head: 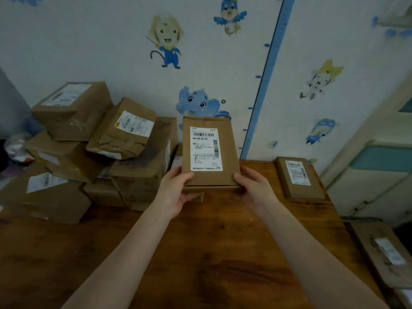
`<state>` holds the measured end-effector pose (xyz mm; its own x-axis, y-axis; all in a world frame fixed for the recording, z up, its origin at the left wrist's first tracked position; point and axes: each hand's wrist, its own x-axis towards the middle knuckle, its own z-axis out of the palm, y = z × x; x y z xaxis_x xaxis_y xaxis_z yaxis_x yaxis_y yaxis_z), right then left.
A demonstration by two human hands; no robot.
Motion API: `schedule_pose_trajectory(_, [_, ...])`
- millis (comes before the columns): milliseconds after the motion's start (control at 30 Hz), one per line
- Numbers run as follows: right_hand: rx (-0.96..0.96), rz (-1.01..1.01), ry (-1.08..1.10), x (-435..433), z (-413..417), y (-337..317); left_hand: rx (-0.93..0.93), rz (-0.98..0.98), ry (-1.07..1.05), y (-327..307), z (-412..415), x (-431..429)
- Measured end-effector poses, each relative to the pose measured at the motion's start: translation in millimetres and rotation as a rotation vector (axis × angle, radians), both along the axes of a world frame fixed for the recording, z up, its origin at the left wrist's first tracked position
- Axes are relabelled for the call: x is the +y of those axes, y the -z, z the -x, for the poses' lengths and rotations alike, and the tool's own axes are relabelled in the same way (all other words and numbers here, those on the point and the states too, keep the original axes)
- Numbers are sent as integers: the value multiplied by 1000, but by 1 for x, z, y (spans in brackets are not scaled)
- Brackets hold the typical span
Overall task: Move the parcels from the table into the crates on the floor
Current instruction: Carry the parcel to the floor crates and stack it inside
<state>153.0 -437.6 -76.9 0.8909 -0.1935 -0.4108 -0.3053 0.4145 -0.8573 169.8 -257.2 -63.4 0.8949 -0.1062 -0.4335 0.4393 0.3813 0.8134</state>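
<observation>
Parcels number at least nine in the head view. One flat parcel [209,152] is held upright above the table [200,253], label facing the camera. The left hand [176,192] and right hand [254,190] grip its two lower corners, thumbs pressed on the front and fingers curled behind. At least six boxes sit in a pile [93,152] on the table's left. One thin parcel [299,177] lies at the far right corner, and one more box [383,253] lies below the right edge.
</observation>
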Motion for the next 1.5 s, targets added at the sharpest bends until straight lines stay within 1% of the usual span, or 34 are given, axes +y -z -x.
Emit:
schedule_pose_trajectory(133, [25, -47, 57, -20, 21, 19, 28, -11, 38, 16, 14, -21])
schedule_pose_trajectory(367, [35, -50, 93, -74, 69, 18, 30, -22, 84, 21, 49, -79])
schedule_pose_trajectory(633, [41, 28, 150, -206, 159, 18, 12, 27, 159, 29, 134, -209])
schedule_pose_trajectory(767, [35, 7, 166, -267, 208, 14, 26, 15, 208, 29, 173, -272])
schedule_pose_trajectory(967, [57, -15, 252, -338, 251, 22, 37, -22, 295, 31, 204, -346])
schedule_pose_trajectory(1267, [102, -36, 333, -428, 253, 52, 104, -69, 361, 61, 193, -442])
schedule_pose_trajectory(1500, [138, -30, 352, -506, 211, 67, 142, -50, 373, 83, 147, -519])
